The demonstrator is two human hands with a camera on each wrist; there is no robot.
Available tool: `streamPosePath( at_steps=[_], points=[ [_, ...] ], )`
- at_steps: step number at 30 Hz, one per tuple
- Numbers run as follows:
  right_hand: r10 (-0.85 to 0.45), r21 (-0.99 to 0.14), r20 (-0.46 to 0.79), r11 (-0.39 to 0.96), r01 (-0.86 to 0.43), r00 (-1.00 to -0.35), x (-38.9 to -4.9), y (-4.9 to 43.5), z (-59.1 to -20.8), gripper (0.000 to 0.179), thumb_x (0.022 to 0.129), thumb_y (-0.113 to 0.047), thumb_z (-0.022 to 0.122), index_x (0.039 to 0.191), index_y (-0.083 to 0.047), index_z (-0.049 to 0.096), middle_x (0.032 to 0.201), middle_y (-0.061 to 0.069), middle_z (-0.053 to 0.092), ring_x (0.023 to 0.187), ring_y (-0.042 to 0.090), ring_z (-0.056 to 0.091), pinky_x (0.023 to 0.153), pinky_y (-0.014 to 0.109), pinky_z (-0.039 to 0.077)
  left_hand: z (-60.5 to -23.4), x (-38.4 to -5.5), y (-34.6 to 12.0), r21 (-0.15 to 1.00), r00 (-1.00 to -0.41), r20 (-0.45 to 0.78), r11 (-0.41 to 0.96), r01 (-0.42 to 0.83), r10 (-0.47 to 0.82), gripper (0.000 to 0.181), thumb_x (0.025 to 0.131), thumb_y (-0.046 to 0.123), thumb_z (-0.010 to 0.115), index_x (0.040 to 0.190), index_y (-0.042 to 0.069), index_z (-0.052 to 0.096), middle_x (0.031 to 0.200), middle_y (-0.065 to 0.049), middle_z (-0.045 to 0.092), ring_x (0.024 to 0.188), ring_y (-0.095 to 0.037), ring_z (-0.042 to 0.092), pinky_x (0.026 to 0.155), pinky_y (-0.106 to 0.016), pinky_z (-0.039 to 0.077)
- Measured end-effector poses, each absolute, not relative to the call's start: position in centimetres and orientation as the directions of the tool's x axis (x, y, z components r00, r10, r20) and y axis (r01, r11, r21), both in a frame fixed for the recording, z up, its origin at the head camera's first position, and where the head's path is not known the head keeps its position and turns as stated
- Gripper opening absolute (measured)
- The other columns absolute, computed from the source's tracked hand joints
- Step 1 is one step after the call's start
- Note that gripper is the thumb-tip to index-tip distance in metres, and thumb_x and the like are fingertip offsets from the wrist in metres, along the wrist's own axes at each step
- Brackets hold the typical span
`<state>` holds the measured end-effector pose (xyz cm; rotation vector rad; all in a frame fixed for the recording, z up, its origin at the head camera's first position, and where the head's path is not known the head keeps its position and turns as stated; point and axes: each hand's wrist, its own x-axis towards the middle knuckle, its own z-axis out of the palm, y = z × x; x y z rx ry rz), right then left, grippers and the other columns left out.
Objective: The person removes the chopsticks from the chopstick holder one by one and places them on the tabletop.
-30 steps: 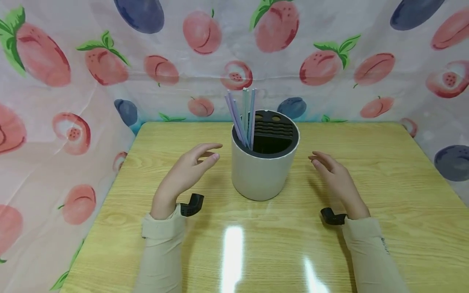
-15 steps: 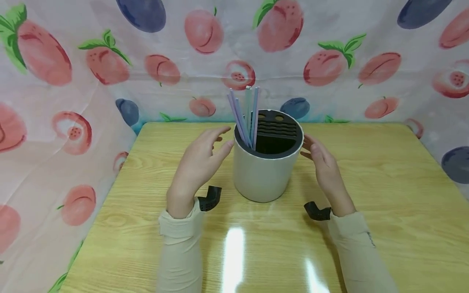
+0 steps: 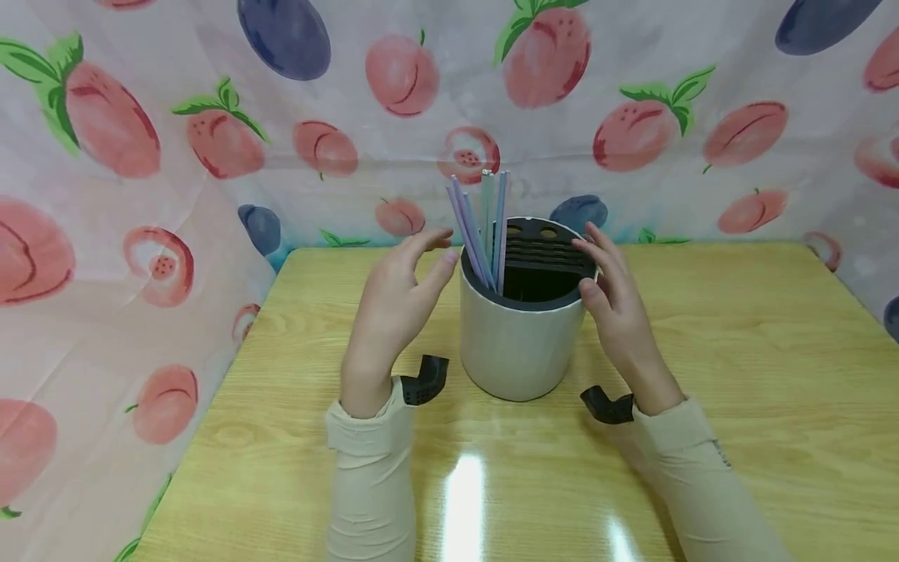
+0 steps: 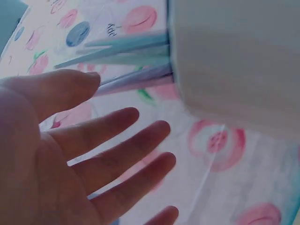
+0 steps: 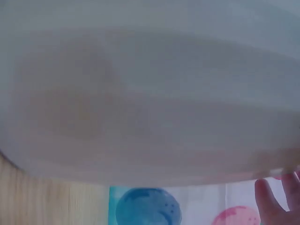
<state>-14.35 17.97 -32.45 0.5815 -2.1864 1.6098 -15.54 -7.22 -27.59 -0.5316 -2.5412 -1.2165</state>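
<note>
A white round holder with a dark, slotted top stands upright on the table. Several thin pastel sticks, purple, blue and green, lean in its left part. My left hand is just left of the rim, fingers spread and thumb apart; the left wrist view shows its palm holding nothing, with a gap to the holder. My right hand is at the right rim, its fingertips reaching over the edge; whether they touch it cannot be told. In the right wrist view the holder's wall hides most of the scene.
The light wooden table reaches back to a cloth printed with peaches and plums, which also hangs at the left and right. A black wrist mount sits on the left cuff, another black mount on the right.
Both hands have come inward toward the holder from either side. The right fingers have risen to the rim. The head view has shifted slightly; the holder and sticks appear unmoved.
</note>
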Motion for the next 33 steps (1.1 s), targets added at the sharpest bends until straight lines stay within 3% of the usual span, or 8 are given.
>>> streamPosePath(
  at_steps=[6,13,24,33],
  points=[
    [-0.134,-0.841,0.477,0.219,-0.495,-0.869,-15.2,18.3,-33.4,0.036,0.096,-0.017,0.034,0.13,-0.007,0.04,0.146,-0.004,0.018,0.134,0.013,0.009,0.105,0.051,0.005,-28.3,-16.5,-6.1,0.712,-0.892,0.383,0.539,0.45,0.239,0.04,0.09,0.045,0.045,0.12,0.021,0.055,0.115,0.01,0.055,0.11,-0.002,0.045,0.092,-0.028,0.038],
    [-0.081,-0.895,0.427,0.108,-0.434,-0.901,-15.8,18.1,-34.4,0.033,0.096,-0.023,0.032,0.125,-0.011,0.042,0.142,0.004,0.021,0.131,0.018,0.016,0.105,0.048,0.01,-28.7,-17.2,-5.5,0.721,-0.892,0.38,0.526,0.451,0.244,0.029,0.089,0.039,0.05,0.108,0.019,0.061,0.107,0.008,0.056,0.101,-0.004,0.048,0.087,-0.028,0.041],
    [-0.047,-0.87,0.472,0.141,-0.473,-0.881,-15.7,18.2,-34.5,0.033,0.095,-0.023,0.032,0.123,-0.01,0.043,0.142,0.004,0.023,0.13,0.019,0.02,0.103,0.047,0.014,-29.0,-18.0,-5.1,0.732,-0.878,0.41,0.484,0.479,0.247,0.026,0.086,0.038,0.057,0.099,0.017,0.062,0.099,0.008,0.058,0.097,-0.005,0.051,0.089,-0.025,0.041],
    [-0.044,-0.897,0.433,0.083,-0.435,-0.9,-15.3,17.6,-34.9,0.032,0.094,-0.022,0.035,0.122,-0.009,0.042,0.141,0.006,0.023,0.129,0.022,0.02,0.104,0.049,0.013,-29.6,-18.1,-5.1,0.677,-0.833,0.51,0.497,0.542,0.214,0.02,0.081,0.036,0.063,0.077,0.016,0.06,0.083,0.007,0.06,0.086,-0.007,0.055,0.074,-0.022,0.049]
  ],
)
